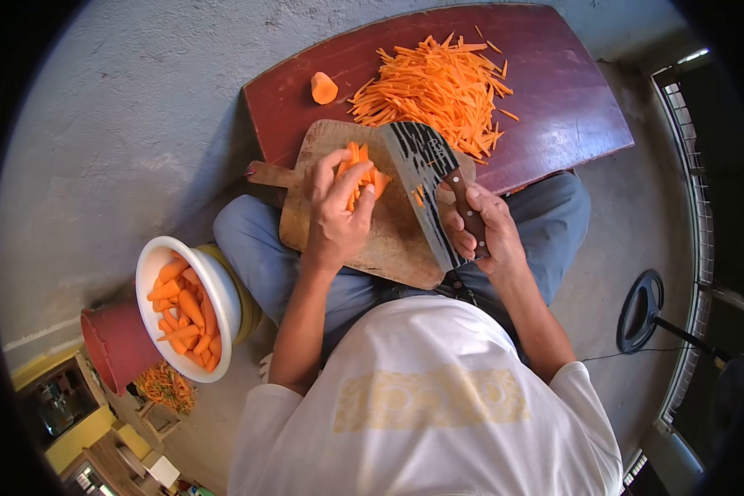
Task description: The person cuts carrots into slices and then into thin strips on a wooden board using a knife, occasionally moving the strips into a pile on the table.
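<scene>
Carrot slices (375, 179) are gathered under the curled fingers of my left hand (339, 211), on the left half of a wooden cutting board (388, 244). My right hand (485, 225) grips the brown riveted handle of a wide cleaver (419, 178). The blade is tilted over the right part of the board, apart from the slices, with small orange bits on it. Beyond the board, a large heap of carrot sticks (438, 91) lies on a dark red table (554, 99). A carrot chunk (323, 88) sits to the left of the heap.
At the left stands a white basin (149, 273) holding whole carrots (190, 306), beside a red bucket (120, 343). Peelings (165, 387) lie on the floor behind them. A bluish wall (124, 124) runs along the left. A black wheel-shaped object (640, 310) is at the right.
</scene>
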Action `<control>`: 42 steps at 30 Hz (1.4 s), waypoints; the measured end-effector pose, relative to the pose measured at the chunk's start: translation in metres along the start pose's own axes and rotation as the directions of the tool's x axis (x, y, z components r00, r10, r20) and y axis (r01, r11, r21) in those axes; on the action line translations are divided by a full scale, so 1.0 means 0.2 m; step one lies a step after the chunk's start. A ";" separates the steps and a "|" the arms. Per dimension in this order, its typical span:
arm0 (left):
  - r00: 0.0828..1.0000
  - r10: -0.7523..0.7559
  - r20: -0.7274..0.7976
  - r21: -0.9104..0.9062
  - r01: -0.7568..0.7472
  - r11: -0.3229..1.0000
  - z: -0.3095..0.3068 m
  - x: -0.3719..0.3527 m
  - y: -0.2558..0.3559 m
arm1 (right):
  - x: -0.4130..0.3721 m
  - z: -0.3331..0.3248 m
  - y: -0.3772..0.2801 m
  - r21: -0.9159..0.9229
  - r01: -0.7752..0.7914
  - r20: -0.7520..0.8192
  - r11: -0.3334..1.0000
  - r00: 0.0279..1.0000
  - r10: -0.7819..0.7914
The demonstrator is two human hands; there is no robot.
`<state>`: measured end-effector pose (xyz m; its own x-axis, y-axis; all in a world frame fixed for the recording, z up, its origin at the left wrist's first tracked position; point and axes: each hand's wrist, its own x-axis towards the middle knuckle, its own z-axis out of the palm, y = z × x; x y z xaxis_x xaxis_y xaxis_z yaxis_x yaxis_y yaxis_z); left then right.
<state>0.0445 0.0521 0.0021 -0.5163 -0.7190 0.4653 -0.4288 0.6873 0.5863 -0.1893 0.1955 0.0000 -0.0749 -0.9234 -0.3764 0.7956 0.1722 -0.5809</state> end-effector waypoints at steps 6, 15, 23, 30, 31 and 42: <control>0.963 -0.226 0.144 -0.088 0.240 0.967 -0.13 0.03 -0.10 | -0.03 0.00 -0.03 -0.296 0.081 -0.023 0.952 0.995 -0.092; 0.920 -0.372 0.123 -0.152 0.388 0.909 -0.05 -0.01 -0.13 | -0.11 0.03 -0.05 -0.680 0.053 -0.006 0.731 0.997 -0.078; 0.790 -0.611 0.044 -0.240 0.602 0.761 -0.11 -0.27 -0.02 | -0.22 0.13 -0.15 -0.921 0.288 0.308 0.262 0.951 0.038; 0.793 -0.598 0.116 -0.130 0.609 0.782 -0.16 -0.32 0.06 | -0.11 0.29 -0.12 -0.907 0.394 0.401 0.151 0.916 0.022; 0.837 -0.542 0.073 -0.059 0.546 0.836 -0.15 -0.32 0.05 | -0.08 0.30 -0.12 -0.891 0.436 0.440 0.126 0.898 0.010; 0.972 -0.223 0.072 0.068 0.219 0.973 -0.12 -0.37 -0.03 | -0.02 0.32 -0.16 -0.902 0.395 0.417 0.176 0.901 0.119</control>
<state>0.1027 0.0977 -0.0204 -0.4594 -0.8450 0.2736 -0.5805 0.5188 0.6276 -0.1759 0.1714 0.0667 0.2778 -0.9547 -0.1069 -0.4320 -0.0247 -0.9016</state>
